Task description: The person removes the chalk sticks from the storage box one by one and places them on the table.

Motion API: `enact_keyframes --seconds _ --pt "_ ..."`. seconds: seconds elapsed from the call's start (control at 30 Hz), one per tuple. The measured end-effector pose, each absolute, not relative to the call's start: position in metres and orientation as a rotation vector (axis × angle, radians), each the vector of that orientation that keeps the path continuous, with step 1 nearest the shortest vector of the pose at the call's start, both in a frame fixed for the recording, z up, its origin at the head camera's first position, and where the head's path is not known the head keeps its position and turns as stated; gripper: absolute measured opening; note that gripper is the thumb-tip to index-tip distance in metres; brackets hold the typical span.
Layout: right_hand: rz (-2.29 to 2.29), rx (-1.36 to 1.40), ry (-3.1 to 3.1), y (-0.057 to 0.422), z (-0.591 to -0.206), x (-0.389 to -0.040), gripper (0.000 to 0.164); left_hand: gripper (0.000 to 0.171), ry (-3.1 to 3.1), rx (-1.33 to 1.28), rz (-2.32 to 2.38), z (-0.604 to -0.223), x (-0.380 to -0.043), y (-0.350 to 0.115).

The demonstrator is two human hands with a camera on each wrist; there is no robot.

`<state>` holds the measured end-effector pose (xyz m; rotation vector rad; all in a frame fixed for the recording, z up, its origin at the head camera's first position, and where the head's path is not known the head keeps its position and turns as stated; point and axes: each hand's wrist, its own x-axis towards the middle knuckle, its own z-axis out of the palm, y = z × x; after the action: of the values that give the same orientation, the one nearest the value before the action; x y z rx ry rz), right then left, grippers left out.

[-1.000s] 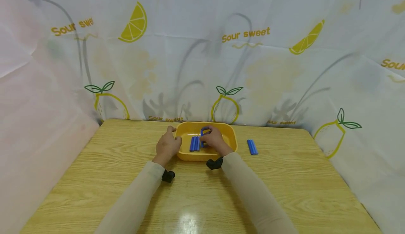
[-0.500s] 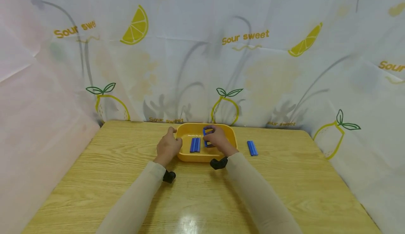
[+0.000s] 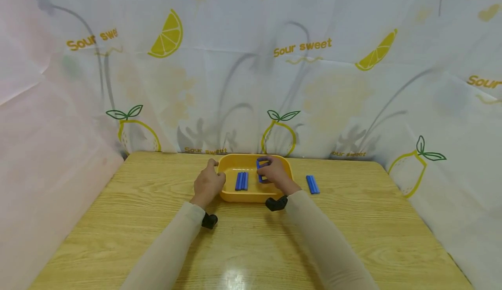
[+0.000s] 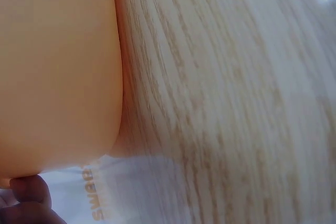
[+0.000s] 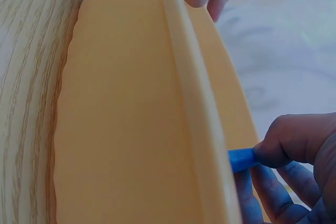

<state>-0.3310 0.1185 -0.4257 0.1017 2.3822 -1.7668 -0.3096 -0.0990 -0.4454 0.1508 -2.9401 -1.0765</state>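
Observation:
A yellow plastic tray stands near the back of the table. My left hand grips its left rim; in the left wrist view only fingertips show against the tray wall. Inside, left of the middle, a few blue sticks lie side by side. My right hand is over the tray's right half and pinches a blue stick between thumb and fingers. The near tray wall hides part of that stick in the right wrist view. What the sticks are made of cannot be told.
More blue sticks lie together on the wooden table, right of the tray. A white cloth printed with lemons hangs right behind the table and at its sides. Black wrist cameras are on both wrists.
My right hand has moved a little to the right inside the tray with the blue stick, away from the other sticks. My left hand stays at the left rim.

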Motion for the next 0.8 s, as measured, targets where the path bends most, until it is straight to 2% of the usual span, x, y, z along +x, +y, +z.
enact_keyframes --seconds 0.8 --pt "-1.745 0.128 2.457 0.158 -0.411 -0.327 0.047 0.046 -2.931 0.167 -1.091 -0.448 -0.312 -0.100"
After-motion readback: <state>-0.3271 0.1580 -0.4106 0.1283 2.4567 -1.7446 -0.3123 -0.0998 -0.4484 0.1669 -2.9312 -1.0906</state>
